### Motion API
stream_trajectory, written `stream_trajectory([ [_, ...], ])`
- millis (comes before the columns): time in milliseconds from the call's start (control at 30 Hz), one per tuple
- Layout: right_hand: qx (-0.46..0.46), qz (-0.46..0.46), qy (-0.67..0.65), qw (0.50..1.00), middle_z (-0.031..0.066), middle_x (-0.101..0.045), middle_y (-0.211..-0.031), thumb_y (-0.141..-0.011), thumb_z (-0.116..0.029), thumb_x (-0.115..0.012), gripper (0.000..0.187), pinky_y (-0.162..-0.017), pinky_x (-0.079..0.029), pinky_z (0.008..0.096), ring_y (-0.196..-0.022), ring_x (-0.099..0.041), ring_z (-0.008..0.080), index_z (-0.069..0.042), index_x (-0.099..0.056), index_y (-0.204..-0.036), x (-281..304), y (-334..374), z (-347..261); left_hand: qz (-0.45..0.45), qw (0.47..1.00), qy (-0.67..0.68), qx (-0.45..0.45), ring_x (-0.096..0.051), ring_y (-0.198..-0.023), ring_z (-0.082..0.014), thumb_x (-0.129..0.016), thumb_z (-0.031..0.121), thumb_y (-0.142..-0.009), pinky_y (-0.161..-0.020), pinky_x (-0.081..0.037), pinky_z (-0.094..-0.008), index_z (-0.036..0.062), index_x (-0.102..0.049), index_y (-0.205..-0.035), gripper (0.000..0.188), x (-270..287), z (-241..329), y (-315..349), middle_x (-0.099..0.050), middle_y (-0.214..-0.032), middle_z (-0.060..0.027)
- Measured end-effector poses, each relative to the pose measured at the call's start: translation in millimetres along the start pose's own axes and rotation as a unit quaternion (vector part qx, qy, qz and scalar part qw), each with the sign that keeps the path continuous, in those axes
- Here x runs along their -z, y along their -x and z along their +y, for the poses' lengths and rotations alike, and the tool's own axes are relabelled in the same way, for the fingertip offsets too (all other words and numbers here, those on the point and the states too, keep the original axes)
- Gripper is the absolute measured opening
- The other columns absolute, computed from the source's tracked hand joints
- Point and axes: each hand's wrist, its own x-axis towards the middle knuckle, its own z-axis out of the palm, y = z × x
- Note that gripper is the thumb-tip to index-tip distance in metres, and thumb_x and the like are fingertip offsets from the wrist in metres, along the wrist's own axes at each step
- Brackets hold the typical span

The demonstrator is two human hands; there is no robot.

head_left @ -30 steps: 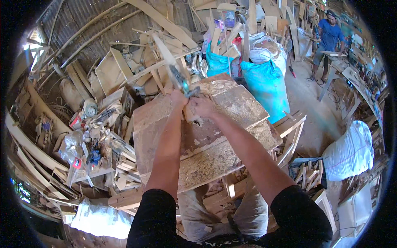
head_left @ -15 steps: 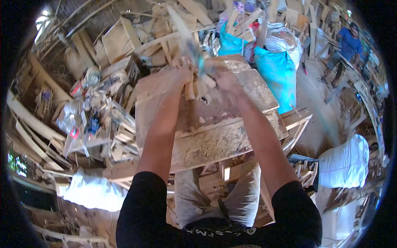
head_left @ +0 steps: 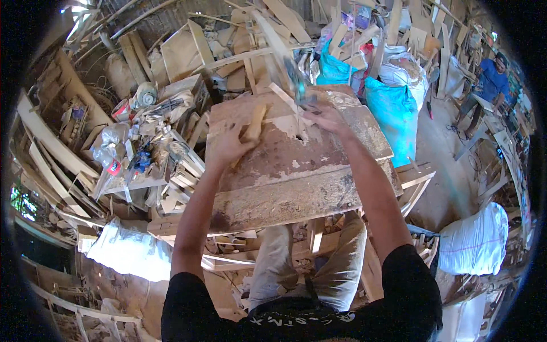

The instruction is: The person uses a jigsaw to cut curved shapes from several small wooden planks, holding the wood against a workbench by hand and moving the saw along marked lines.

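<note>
My left hand (head_left: 232,147) is closed around a short, curved piece of wood (head_left: 256,123) above the left part of a worn worktable (head_left: 273,199). Close to the table's far side, my right hand (head_left: 325,118) grips a pale wood strip (head_left: 285,97), its far end pointing up and left. Just beyond the strip, a long upright saw guide with a teal lower part (head_left: 297,80) comes down toward the tabletop. It looks like a band saw, though the blade itself is hard to make out. A small dark hole shows in the table below the right hand.
Wood offcuts and a plastic bottle (head_left: 112,163) crowd a side bench on the left. Teal sacks (head_left: 393,117) and a white sack (head_left: 476,239) stand to the right. A person in blue (head_left: 493,80) is at the far right. Boards lean at the back.
My hands have parted: the left has drawn back toward me and left with the curved wood piece, while the right stays by the saw guide. The whole view has shifted slightly.
</note>
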Motion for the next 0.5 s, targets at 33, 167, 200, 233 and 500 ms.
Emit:
stream_trajectory([
  [33,-0.013,-0.020,-0.023,0.999,0.0171,-0.072,-0.129,-0.093,-0.050,-0.070,0.056,-0.105,-0.052,0.0415,-0.120,-0.068,0.0343,-0.010,-0.070,-0.132,-2,0,-8,0.028,1.000,0.001,-0.012,-0.065,-0.120,-0.0406,-0.075,0.038,-0.091,-0.102,-0.051,-0.0484,0.0096,-0.061,-0.139,0.058,4,-9,9,-0.068,-0.130,-0.0234],
  [167,-0.021,-0.010,0.000,1.000,0.0175,-0.073,-0.125,-0.094,-0.049,-0.069,0.052,-0.100,-0.053,0.0426,-0.116,-0.069,0.0346,-0.010,-0.073,-0.127,-1,-6,7,0.097,0.993,0.055,-0.034,-0.068,-0.109,-0.0416,-0.080,0.025,-0.088,-0.095,-0.053,-0.0466,0.0082,-0.068,-0.128,0.045,0,-44,35,-0.072,-0.119,-0.0210],
  [200,-0.035,0.007,0.030,0.999,0.0181,-0.073,-0.124,-0.094,-0.049,-0.069,0.051,-0.100,-0.053,0.0433,-0.115,-0.070,0.0348,-0.009,-0.074,-0.125,6,-6,21,0.105,0.990,0.083,-0.034,-0.068,-0.106,-0.0414,-0.080,0.022,-0.088,-0.093,-0.054,-0.0458,0.0077,-0.069,-0.126,0.042,-2,-47,40,-0.073,-0.118,-0.0207],
  [233,-0.049,0.021,0.061,0.997,0.0188,-0.073,-0.124,-0.094,-0.048,-0.069,0.050,-0.099,-0.053,0.0439,-0.114,-0.070,0.0349,-0.009,-0.074,-0.124,13,-2,35,0.128,0.985,0.101,-0.048,-0.069,-0.104,-0.0404,-0.081,0.019,-0.087,-0.092,-0.055,-0.0441,0.0070,-0.069,-0.125,0.041,-3,-51,47,-0.073,-0.118,-0.0206],
  [500,0.028,0.116,0.229,0.966,0.0216,-0.071,-0.122,-0.096,-0.024,-0.067,0.036,-0.097,-0.053,0.0468,-0.113,-0.068,0.0409,-0.006,-0.069,-0.126,64,123,82,0.175,0.789,0.576,0.121,-0.068,-0.107,-0.0147,-0.075,0.016,-0.098,-0.095,-0.055,-0.0315,-0.0008,-0.060,-0.140,0.048,23,-45,146,-0.071,-0.123,-0.0083],
])
